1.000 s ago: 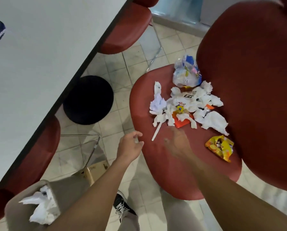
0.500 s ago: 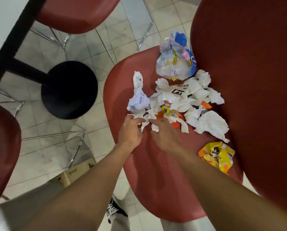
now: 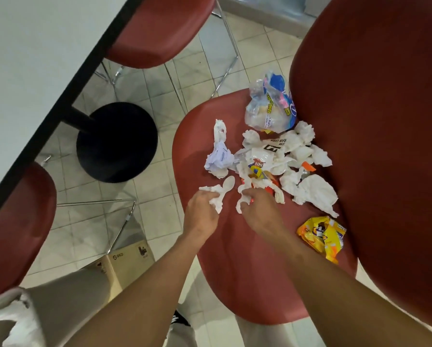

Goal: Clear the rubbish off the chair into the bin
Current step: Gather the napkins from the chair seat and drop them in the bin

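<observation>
Tissue [image 3: 216, 200] and a white plastic spoon [image 3: 226, 187] are being gripped in the closed left hand [image 3: 201, 212] at the near edge of the litter on the red chair [image 3: 247, 271]. A twisted strip of tissue [image 3: 241, 201] is being pinched by the right hand [image 3: 260, 211], just beside the left. A yellow wrapper [image 3: 321, 236] is lying apart to the right, near the chair back. Crumpled napkins [image 3: 312, 191] and printed wrappers [image 3: 267, 159] are being left heaped beyond the hands. A clear plastic bag [image 3: 270, 106] is resting farthest back on the seat.
</observation>
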